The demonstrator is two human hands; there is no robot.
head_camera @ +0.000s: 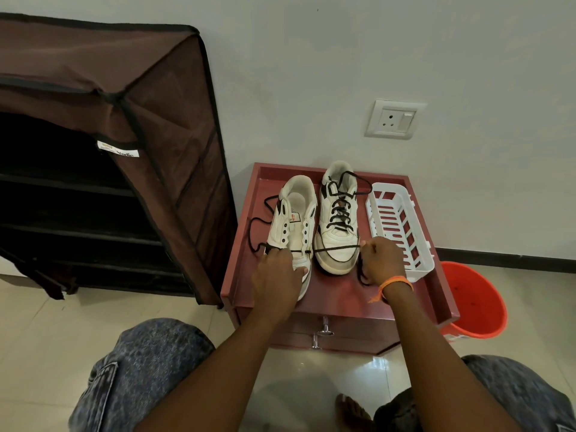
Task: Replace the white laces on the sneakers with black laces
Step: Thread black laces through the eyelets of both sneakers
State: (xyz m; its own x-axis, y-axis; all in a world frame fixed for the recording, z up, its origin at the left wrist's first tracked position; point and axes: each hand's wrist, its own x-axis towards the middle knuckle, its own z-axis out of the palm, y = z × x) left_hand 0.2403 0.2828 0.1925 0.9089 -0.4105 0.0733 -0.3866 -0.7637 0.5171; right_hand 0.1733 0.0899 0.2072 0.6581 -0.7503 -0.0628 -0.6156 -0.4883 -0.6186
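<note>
1. Your left hand (278, 273) rests on the near toe of the left sneaker (293, 226), fingers pressing the black lace (335, 248).
2. Your right hand (381, 260) pinches that thin cord, stretched left-right.
3. Two white leather sneakers sit on a red cabinet (343, 294), long axes running near-far; the right sneaker (338, 219) is laced.
4. One slotted plastic basket (400, 226) lies right.
</note>
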